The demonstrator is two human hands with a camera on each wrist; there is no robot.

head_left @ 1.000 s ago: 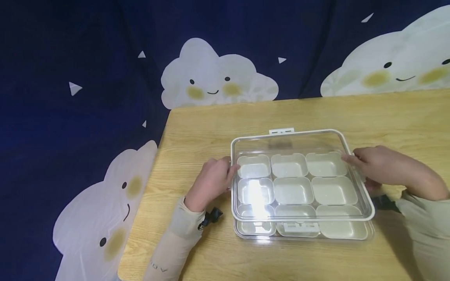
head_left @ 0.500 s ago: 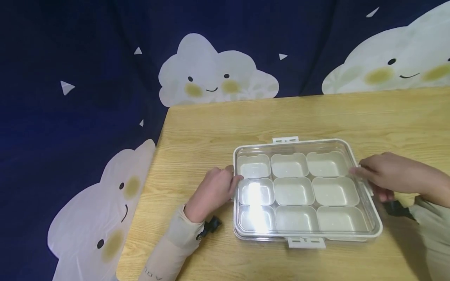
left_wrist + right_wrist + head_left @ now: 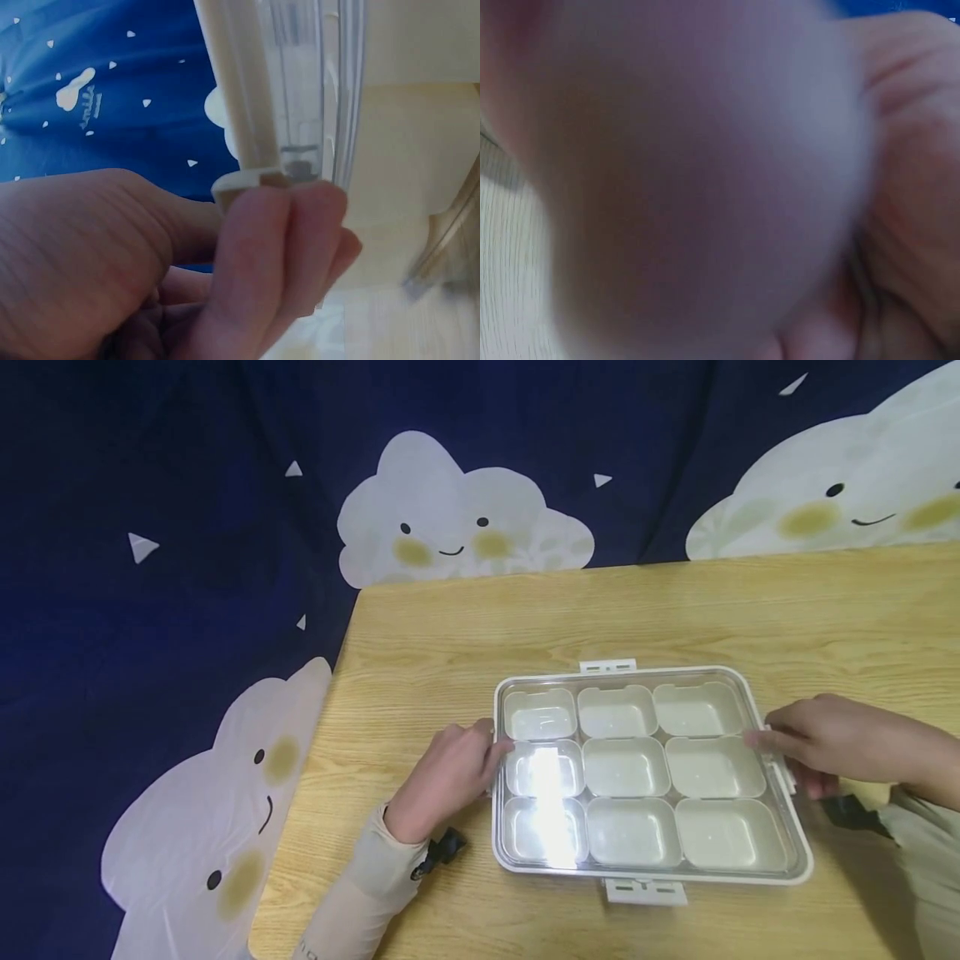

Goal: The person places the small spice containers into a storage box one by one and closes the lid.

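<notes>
A clear lid (image 3: 546, 802) with a white rim lies over a shallow clear box of cream compartments (image 3: 628, 768), which show through it. My left hand (image 3: 450, 772) holds the lid's left edge, thumb over the rim. In the left wrist view, its fingers (image 3: 251, 262) curl at a cream latch (image 3: 247, 184) beside the clear box wall (image 3: 307, 112). On the opposite side my right hand (image 3: 840, 739) grips the lid's right edge, with the thumb on top. The right wrist view is mostly filled by a blurred part of that hand (image 3: 705, 187).
White latches stick out at the lid's far side (image 3: 607, 666) and near side (image 3: 645, 892). The box stands on a wooden table (image 3: 450, 643). A dark blue cloth (image 3: 225, 460) with smiling clouds hangs behind and to the left.
Both hands have lowered the lid and drawn it nearer, from raised and offset toward the far side to lined up over the box. In the last half second it shifted only slightly.
</notes>
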